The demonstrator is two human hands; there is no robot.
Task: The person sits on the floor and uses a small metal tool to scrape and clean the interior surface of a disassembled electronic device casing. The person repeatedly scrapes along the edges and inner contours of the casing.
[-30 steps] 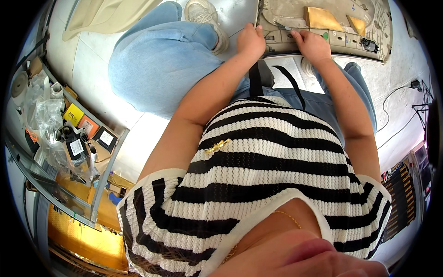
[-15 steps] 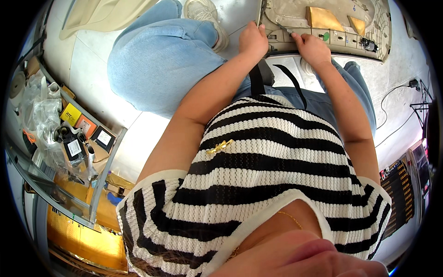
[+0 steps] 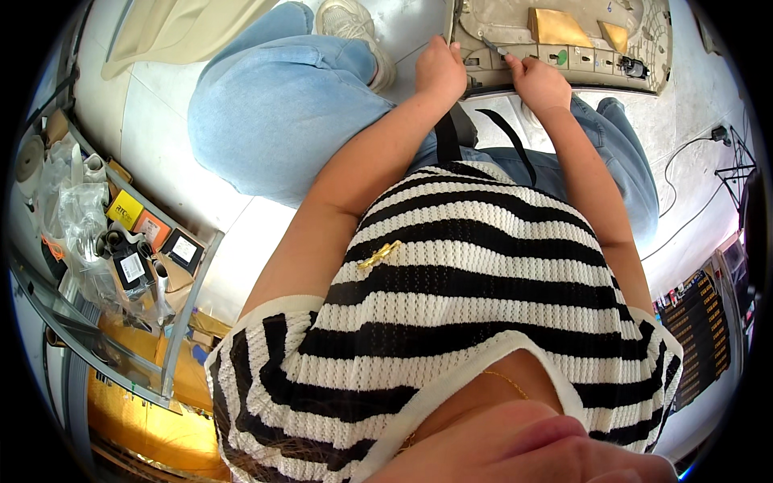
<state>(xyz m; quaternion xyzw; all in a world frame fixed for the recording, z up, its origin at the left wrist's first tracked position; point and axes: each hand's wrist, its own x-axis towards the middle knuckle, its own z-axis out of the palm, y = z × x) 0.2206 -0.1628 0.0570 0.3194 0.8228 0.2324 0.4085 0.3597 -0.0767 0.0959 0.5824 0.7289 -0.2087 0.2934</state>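
A beige car door panel [image 3: 527, 78] lies at the far side, its inner face up, with clip holes along the near strip. Two gold-brown pads [image 3: 560, 28] and a small black part [image 3: 634, 68] are on it. My left hand [image 3: 440, 71] is closed at the panel's left edge, fingers pressed together on it. A slim grey tool with a pointed end [image 3: 493, 47] sticks out of my right hand [image 3: 539, 84], closed over the panel's near strip. Its exact kind cannot be made out.
Another cream panel [image 3: 173, 32] lies on the pale tiled floor at the upper left. Left of me stands a glass-fronted case [image 3: 173, 354] with small boxes [image 3: 125, 209] and plastic bags [image 3: 80, 217] on it. Cables [image 3: 672, 173] run across the floor at the right.
The door panel sits slightly further left and higher in view. My right hand has shifted a little left with the tool; my left hand has hardly moved.
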